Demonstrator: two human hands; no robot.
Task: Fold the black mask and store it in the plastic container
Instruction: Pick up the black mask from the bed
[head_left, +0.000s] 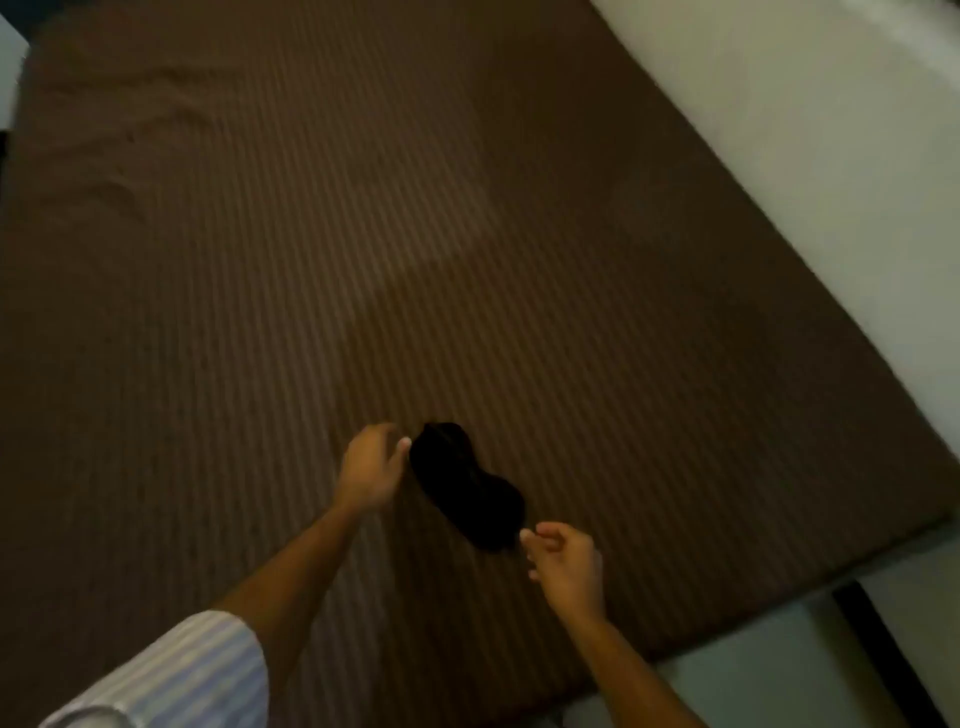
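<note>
The black mask (465, 486) lies spread flat on the brown striped bed (467, 234), near the bed's near edge, its long axis running diagonally from upper left to lower right; the left hand (371, 467) is at the mask's upper-left end, fingers (402, 443) curled with the tips touching or just beside the cloth, though the dim, soft picture does not show whether they have actually pinched it; the right hand (563, 564) is at the lower-right end, thumb and forefinger drawn close together at the mask's edge, and again I cannot tell if cloth is between them; a striped sleeve (171, 675) shows on the left arm; no plastic container is in view

The mask looks like a thin, soft, light piece of fabric, limp rather than stiff, so it should bend wherever it is lifted and will not hold a crease by itself; the two narrow ends are the sensible places to take hold, bringing one over the other to halve it; the fold appears not yet made, and a loose pinch could let the cloth slide or bunch on the sheet
</note>
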